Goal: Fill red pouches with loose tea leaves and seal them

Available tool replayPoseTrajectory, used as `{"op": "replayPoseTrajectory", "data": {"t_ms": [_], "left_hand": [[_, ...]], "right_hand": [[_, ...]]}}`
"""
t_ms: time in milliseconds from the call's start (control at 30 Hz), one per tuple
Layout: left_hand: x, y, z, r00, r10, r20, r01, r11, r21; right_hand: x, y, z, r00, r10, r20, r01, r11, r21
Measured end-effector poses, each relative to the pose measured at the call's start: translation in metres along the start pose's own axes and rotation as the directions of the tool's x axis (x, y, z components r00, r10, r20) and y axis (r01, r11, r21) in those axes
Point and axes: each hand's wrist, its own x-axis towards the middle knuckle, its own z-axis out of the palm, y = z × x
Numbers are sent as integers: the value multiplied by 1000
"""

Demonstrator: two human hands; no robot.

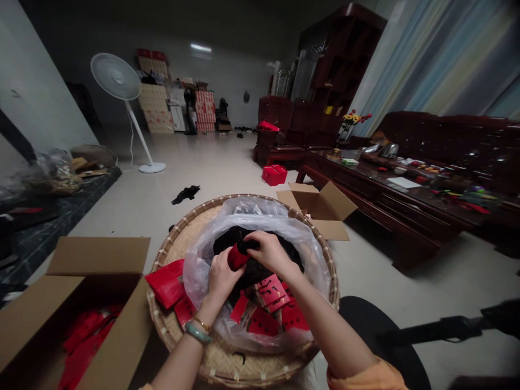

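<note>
My left hand (221, 275) is wrapped round a small red packet (237, 258), its mouth tipped up and away from me. At that mouth, the fingers of my right hand (270, 251) pinch a dark piece (247, 245); whether it is inside the packet or above it is hard to see. Both hands are over a clear plastic bag (195, 271) with a heap of black material (226, 238) in it. Printed red packets (270, 292) lie on the near side of the heap. The bag rests on a round woven bamboo tray (223, 371).
More red packets (166, 281) lie at the tray's left. An open carton (101, 254) with red packets stands at lower left, another carton (329, 225) beyond the tray. Right are a low dark wooden table (365, 200) and a black round stool (382, 346). A white fan (140, 130) stands further back.
</note>
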Motion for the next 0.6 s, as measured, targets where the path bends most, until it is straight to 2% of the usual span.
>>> {"op": "replayPoseTrajectory", "data": {"t_ms": [133, 233, 367, 500, 600], "left_hand": [[0, 0, 1, 1000, -5, 6, 5, 1000, -12], [-1, -1, 2, 1000, -24, 1, 24, 999, -22], [-1, -2, 5, 999, -38, -23, 37, 998, -50], [-2, -2, 6, 998, -64, -19, 62, 996, -64], [-2, -3, 8, 994, -102, -43, 99, 993, -65]], "right_hand": [[1, -2, 3, 999, -30, -25, 32, 997, 63], [1, -1, 4, 993, -47, -110, 65, 983, 169], [1, 6, 6, 961, 69, -268, 19, 950, 312], [-2, 16, 8, 957, 153, -248, -39, 912, 408], [-5, 18, 7, 957, 134, -255, -46, 945, 325]]}}
